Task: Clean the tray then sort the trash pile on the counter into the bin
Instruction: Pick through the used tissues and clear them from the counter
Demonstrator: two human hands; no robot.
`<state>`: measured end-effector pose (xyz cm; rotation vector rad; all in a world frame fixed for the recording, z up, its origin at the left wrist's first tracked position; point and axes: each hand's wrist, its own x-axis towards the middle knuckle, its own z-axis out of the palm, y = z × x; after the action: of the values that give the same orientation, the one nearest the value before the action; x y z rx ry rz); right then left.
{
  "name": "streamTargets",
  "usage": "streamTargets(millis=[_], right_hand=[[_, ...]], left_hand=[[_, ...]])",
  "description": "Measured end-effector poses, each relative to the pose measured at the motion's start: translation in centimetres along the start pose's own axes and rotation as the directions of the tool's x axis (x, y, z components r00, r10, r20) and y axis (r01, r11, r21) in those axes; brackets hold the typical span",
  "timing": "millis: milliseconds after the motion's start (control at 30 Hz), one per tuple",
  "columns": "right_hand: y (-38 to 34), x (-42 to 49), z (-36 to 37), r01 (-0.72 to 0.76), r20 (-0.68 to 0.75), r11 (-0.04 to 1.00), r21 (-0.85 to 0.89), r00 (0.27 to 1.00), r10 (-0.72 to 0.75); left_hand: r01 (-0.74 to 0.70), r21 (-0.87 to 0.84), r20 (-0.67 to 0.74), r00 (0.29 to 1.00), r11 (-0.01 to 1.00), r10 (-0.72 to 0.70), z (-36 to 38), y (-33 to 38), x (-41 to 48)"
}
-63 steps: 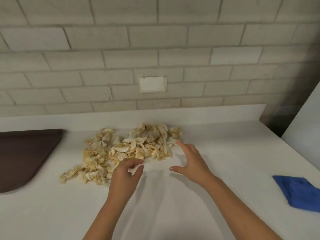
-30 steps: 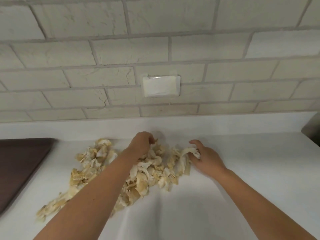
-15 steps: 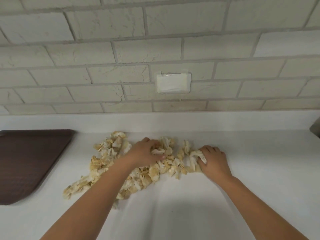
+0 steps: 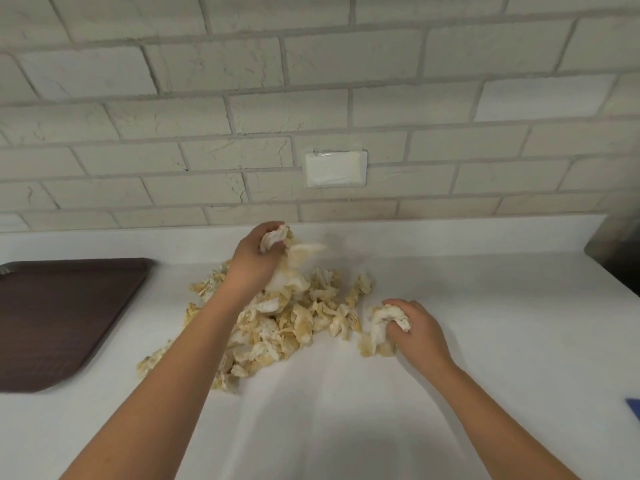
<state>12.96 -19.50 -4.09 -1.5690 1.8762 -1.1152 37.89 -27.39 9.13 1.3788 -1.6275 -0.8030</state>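
**Both hands in the trash pile, each gripping a clump**

Well to the left of the left hand [image 4: 254,261]: brown tray [image 4: 69,323], flat on the white counter [image 4: 485,341], apart from the scraps. Under and around the left hand and forearm: trash pile [image 4: 294,327], pale yellow-white crumpled bits spread on the counter. Left hand up over the far side of the pile, fingers curled round a clump of scraps [image 4: 273,237], looser bits hanging from the grip toward the heap. Behind and above, between the two hands: white wall plate [image 4: 335,169] on the brick wall [image 4: 207,64]. Right hand [image 4: 417,329] low at the right edge of the pile, fingers curled round a second clump [image 4: 382,320], touching the counter, just beside the main heap. Far to the right of the right hand, at the frame edge: a blue corner [image 4: 635,410], too little in view to identify.
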Motion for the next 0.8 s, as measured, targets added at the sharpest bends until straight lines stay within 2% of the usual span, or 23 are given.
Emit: streamTargets(millis=[133, 200, 333, 400, 467, 567, 667, 800], right_hand=[[-1.4, -2.6, -0.9, -0.080, -0.064, 0.963, 0.257, 0.993, 0.099], [-2.0, -4.0, -1.3, -0.103, -0.063, 0.932, 0.347, 0.989, 0.133], [-2.5, -6.5, -2.0, -0.119, -0.052, 0.902, 0.415, 0.987, 0.154], [-2.6, -7.5, -2.2, -0.111, -0.048, 0.905, 0.410, 0.988, 0.144], [-2.7, -8.4, -2.1, -0.102, -0.038, 0.910, 0.402, 0.991, 0.128], [-2.8, -9.7, -1.8, -0.098, -0.011, 0.905, 0.414, 0.994, 0.113], [-3.1, -10.6, -1.1, -0.095, 0.015, 0.910, 0.403, 0.995, 0.098], [-3.4, -11.3, -0.4, -0.077, 0.058, 0.930, 0.359, 0.996, 0.060]], left_hand=[[-0.019, -0.088, 0.017, 1.000, 0.996, 0.020, -0.5, 1.4, -4.3], [0.002, -0.189, 0.016, 1.000, 0.982, 0.001, -0.5, 2.0, -7.1], [0.101, -0.430, -0.023, 0.992, 0.897, -0.123, -0.5, 1.2, -12.2], [0.180, -0.475, -0.022, 0.976, 0.862, -0.216, -0.2, -0.3, -14.4], [0.237, -0.326, 0.012, 0.969, 0.915, -0.247, 0.3, -2.4, -16.4], [0.202, 0.090, 0.082, 0.974, 0.975, -0.209, 1.5, -6.2, -18.8], [0.072, 0.426, 0.056, 0.993, 0.902, -0.106, 2.9, -8.7, -20.7], [-0.134, 0.588, 0.160, 0.986, 0.797, 0.048, 4.6, -9.0, -22.1]])
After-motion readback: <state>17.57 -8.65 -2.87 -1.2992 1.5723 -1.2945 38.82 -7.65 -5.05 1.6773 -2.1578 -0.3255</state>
